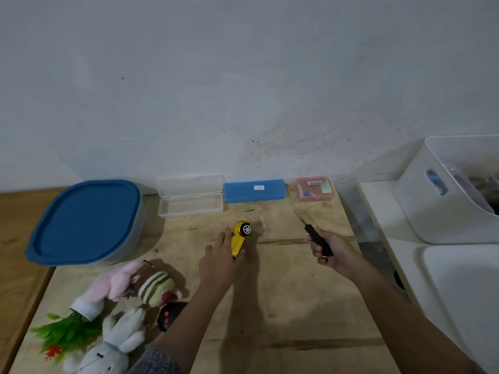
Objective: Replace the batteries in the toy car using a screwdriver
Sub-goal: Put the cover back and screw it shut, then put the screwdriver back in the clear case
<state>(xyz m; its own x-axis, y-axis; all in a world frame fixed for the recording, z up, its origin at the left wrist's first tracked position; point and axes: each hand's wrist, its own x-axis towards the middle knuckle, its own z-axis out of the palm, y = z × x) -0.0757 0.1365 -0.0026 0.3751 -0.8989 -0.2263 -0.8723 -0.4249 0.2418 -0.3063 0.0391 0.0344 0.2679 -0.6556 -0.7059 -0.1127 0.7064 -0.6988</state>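
Plain pale wall behind, light wooden table (297, 306) in front. Yellow toy car (240, 237) sits mid-table, turned on its side, one wheel facing the camera, nose toward the wall. Left hand (218, 260) is on it: fingers nearly straight along the car's left side, thumb against the near end, so the car is pinched between them. Cannot tell if the car touches the table or is lifted.

Right hand (334, 252) is wrapped around the black handle of a screwdriver (316, 236), metal shaft pointing up and away to the left toward the wall. Tip is free and well apart from the car, to its right.

Along the wall, left to right:
- big container with a blue lid (86, 220)
- clear plastic case (190, 201), lid open
- blue case (255, 190), closed
- small pink box (314, 188)

Near left corner has a pile of plush toys (129, 282), pink and striped, with a white rabbit plush (113, 344) closer in and a small dark toy (168, 315) beside the left forearm. Fake green plant (67, 333) in a white pot lies tipped over next to them.

Right of the table is a white counter (459, 279) with a white bin (459, 190) on it, contents unclear
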